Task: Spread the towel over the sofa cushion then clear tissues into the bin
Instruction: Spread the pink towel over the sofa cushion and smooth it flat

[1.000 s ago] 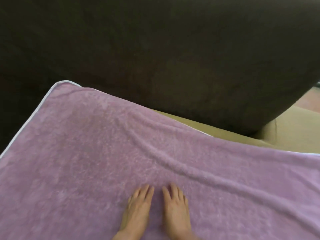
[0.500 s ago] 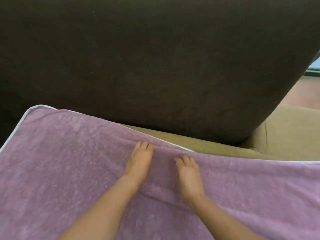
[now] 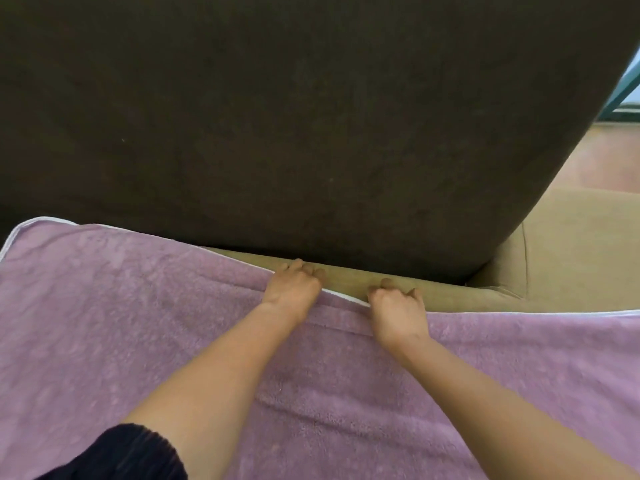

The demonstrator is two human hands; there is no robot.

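Note:
A purple towel with a thin white hem lies spread over the tan sofa seat cushion. It covers most of the lower view. My left hand and my right hand rest side by side at the towel's far edge. The fingers of both curl over the hem onto the bare cushion strip. Whether they pinch the hem is hidden by the hands themselves. No tissues and no bin are in view.
The dark brown sofa backrest rises just beyond the hands and fills the upper view. A tan armrest or cushion section lies at the right. Reddish floor shows at the far right.
Both hands slid forward across the towel, from its middle to its far edge by the backrest. Their fingers went from flat to curled over the hem.

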